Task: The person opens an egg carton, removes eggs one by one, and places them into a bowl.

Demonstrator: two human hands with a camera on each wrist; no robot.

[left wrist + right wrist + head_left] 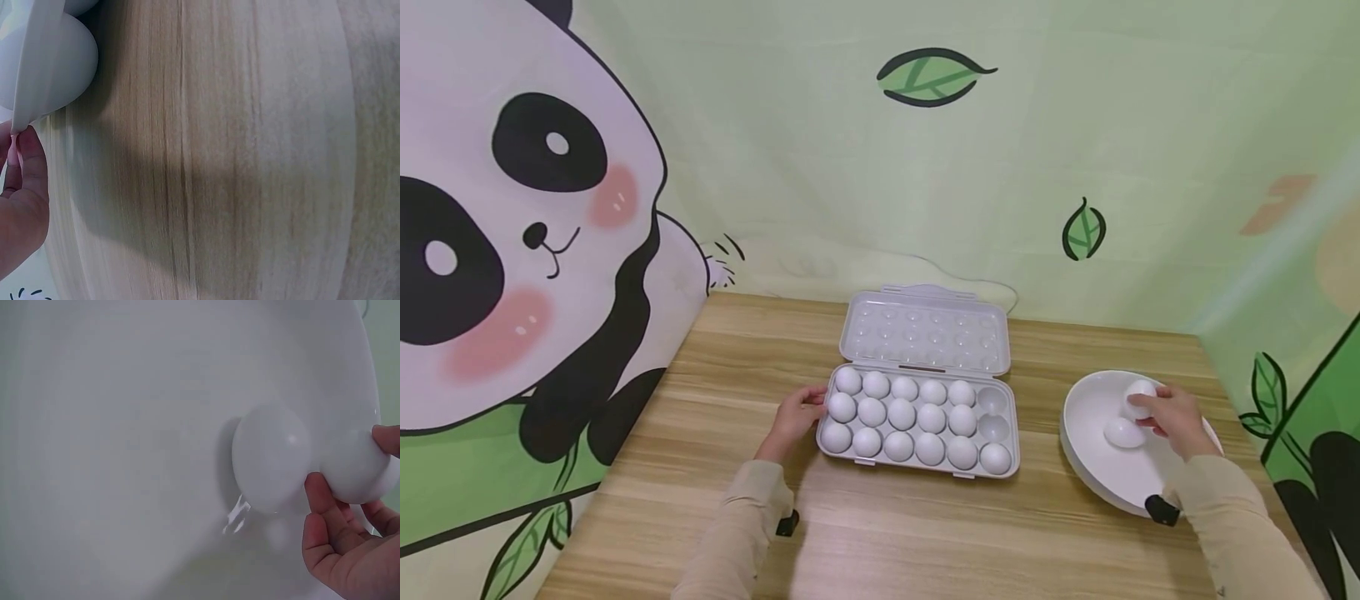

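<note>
Sixteen eggs (pixel 901 414) sit in the carton (pixel 882 460), two cups (pixel 994 428) unfilled towards its three o'clock. Further out that way, the bowl (pixel 1090 458) has one loose egg (pixel 1124 434); the right hand's grip (pixel 1180 421) is clamped on another egg (pixel 1138 389). The left hand's grip (pixel 793 423) pinches the carton's rim.

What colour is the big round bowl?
White: the big, round, smooth bowl shows best in the head view.

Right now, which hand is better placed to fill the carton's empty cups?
Probably the right hand: it holds an egg, and the empty cups are at the nearer end of the carton. The left hand grips the opposite end.
</note>
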